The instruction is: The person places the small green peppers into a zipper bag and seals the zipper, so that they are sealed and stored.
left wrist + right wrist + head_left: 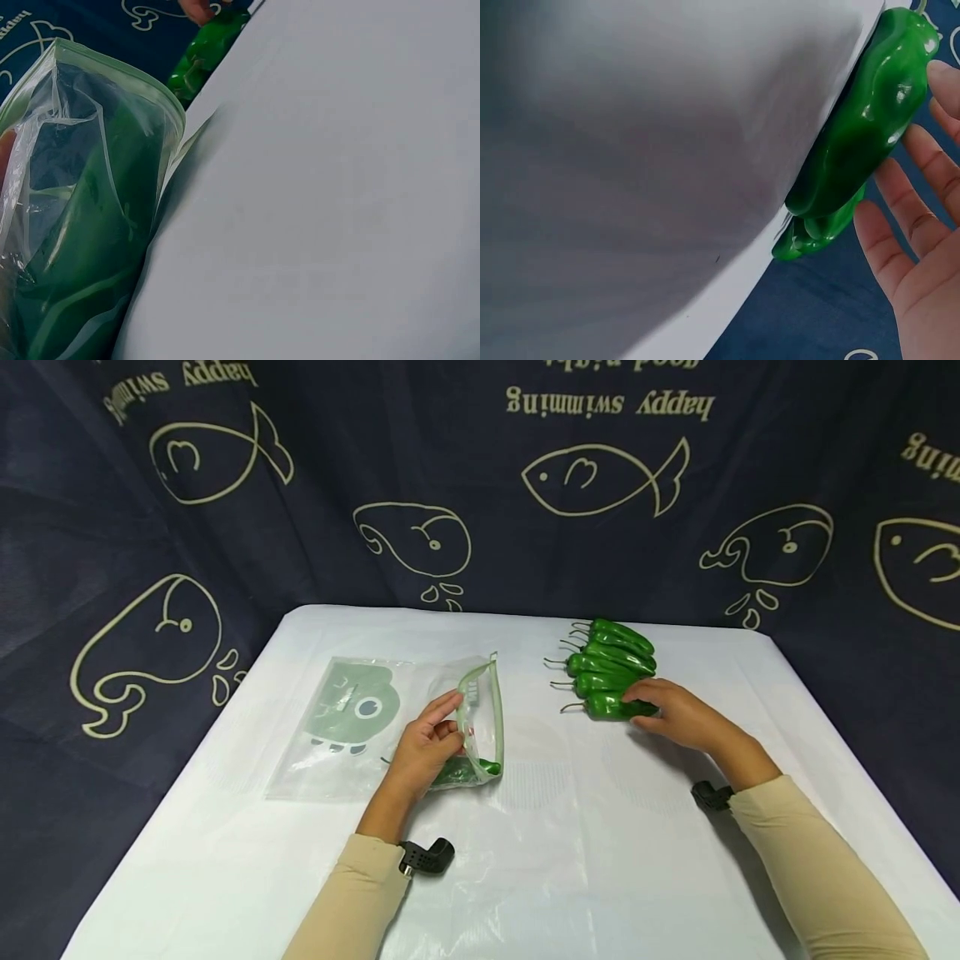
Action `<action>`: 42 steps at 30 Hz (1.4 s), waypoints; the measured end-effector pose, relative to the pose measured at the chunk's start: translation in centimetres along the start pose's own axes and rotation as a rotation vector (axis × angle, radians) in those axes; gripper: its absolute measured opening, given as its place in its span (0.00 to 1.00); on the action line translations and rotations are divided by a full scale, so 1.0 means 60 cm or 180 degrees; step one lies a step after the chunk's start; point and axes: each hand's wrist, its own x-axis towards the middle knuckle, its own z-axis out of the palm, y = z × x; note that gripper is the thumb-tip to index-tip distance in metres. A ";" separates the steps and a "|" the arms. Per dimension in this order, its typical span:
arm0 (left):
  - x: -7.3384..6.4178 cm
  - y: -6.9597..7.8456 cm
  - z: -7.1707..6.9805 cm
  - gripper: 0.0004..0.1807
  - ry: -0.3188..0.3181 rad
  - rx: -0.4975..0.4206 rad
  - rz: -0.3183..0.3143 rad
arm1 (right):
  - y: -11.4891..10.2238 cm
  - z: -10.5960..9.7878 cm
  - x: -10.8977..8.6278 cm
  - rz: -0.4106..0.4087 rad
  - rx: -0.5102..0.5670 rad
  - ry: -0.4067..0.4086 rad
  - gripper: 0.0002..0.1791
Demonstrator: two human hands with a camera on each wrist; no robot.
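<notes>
A clear zip bag point(495, 718) with a pale green rim lies on the left of the table, its mouth held apart toward the right. My left hand point(422, 752) grips the bag near that mouth. Through the plastic, green pepper point(90, 225) shows inside; how many cannot be made out. Several green chili peppers point(600, 664) lie in a row at the back right, stems to the left. Around the right end of the nearest pepper point(870, 112), my right hand point(678, 714) has its thumb and fingers spread, fingers fairly straight at its side.
A white cloth covers the table point(585, 860). Behind it hangs a dark blue curtain point(480, 468) with fish and whale drawings. The bag's closed end, with a green cartoon print point(352, 702), lies flat toward the left.
</notes>
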 end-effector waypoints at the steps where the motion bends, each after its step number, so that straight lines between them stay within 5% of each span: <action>1: 0.000 0.000 0.000 0.33 -0.0006 0.0002 -0.0002 | 0.001 0.001 0.000 -0.0015 0.0003 0.0003 0.17; 42: -0.002 -0.001 -0.001 0.33 -0.0035 -0.0046 0.0027 | -0.014 0.014 0.012 0.0308 0.0151 -0.0443 0.27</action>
